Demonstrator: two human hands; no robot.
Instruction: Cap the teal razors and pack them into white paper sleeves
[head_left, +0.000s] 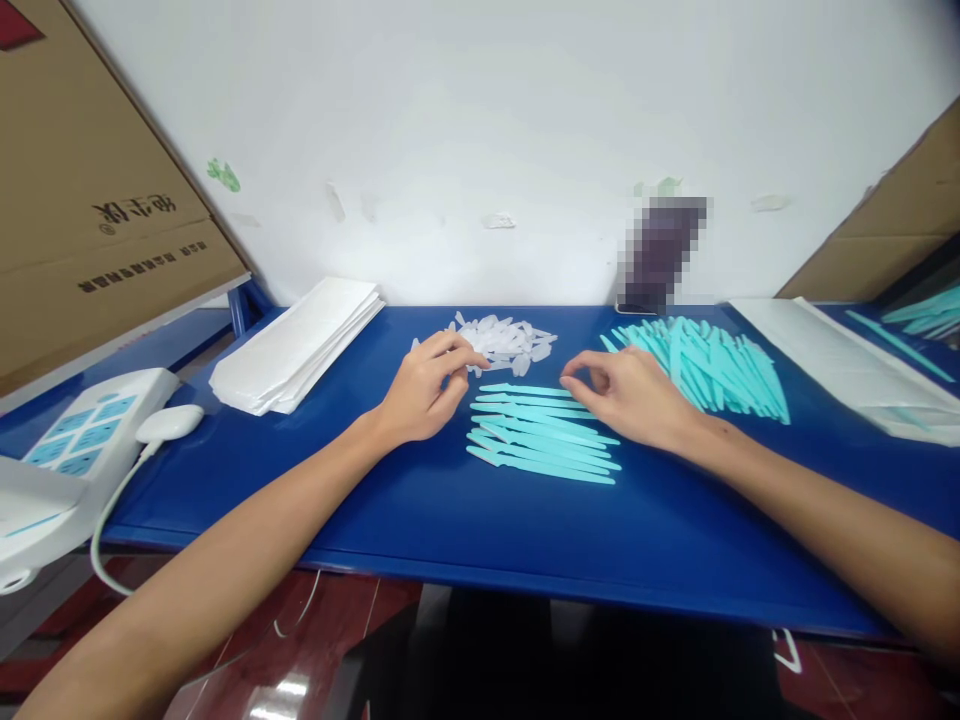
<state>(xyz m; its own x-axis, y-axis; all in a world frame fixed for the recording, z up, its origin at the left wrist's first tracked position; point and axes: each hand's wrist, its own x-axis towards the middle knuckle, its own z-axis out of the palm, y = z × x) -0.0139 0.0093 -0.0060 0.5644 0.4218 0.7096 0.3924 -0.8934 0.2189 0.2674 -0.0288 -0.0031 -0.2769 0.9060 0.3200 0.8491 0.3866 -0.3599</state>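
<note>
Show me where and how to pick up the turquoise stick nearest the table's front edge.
Probably by the slim right part of the stick, from the front of the table: the stick lies flat, its notched end points left, and no neighbour blocks that side.

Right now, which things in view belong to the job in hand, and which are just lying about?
Likely in the job:
Row of turquoise sticks
Translucent pieces near the left hand
Turquoise pile near the right hand

Apparently just lying about:
Power strip
White cabled device
Printed cardboard
Pixelated dark object at the back
White stack, untouched, role unclear
</note>
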